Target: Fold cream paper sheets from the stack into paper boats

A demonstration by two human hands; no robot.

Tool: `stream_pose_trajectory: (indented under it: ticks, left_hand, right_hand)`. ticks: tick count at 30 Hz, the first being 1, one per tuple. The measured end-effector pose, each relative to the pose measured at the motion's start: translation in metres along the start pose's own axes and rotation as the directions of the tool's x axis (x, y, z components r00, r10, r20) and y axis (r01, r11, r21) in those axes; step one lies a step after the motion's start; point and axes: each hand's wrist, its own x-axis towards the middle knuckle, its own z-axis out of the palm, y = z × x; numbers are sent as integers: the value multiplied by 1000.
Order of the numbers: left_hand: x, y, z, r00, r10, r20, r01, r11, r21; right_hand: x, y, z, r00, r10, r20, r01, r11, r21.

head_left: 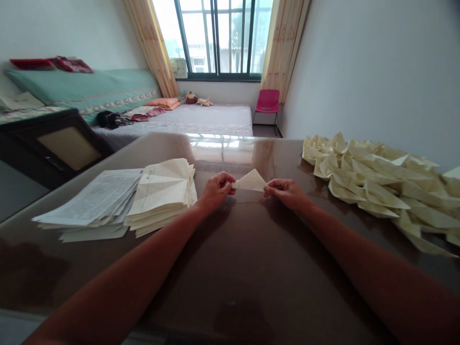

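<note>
Between my hands, just above the brown table [230,268], is a small cream piece of folded paper [253,180] with a pointed top. My left hand [218,188] pinches its left corner between thumb and fingers. The opposite corner is gripped by my right hand [285,190], also closed in a pinch. To the left of my left hand lies a stack of cream paper sheets [161,191] with crease lines and a little print. A large heap of folded cream paper pieces [373,177] spreads over the right side of the table.
A stack of printed white sheets [97,194] overlaps the cream stack's left side. Past the table are a bed [219,117], a pink chair [267,101] and a window. A dark cabinet [53,143] stands at the left; a white wall runs along the right.
</note>
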Motion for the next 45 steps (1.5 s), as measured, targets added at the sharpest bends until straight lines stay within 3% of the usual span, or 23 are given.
stream_pose_trajectory:
  ticks: [8, 21, 27, 36, 45]
  left_hand:
    - [-3, 1, 0, 998, -14, 56, 16, 999, -33]
    - [-5, 5, -2, 997, -53, 47, 53, 998, 19]
    - [-8, 6, 4, 998, -6, 60, -4, 988, 156]
    - [-4, 3, -4, 995, 101, 21, -101, 924, 369]
    - [-2, 3, -5, 994, 108, 30, -111, 905, 411]
  right_hand:
    - [-3, -10, 3, 1000, 18, -18, -17, 999, 51]
    - [-1, -4, 6, 996, -87, 25, 90, 988, -129]
    - [-2, -4, 9, 994, -85, -66, 83, 996, -40]
    - [-4, -11, 8, 986, -33, 165, 10, 991, 137]
    - [-3, -12, -1, 995, -7, 103, 28, 979, -204]
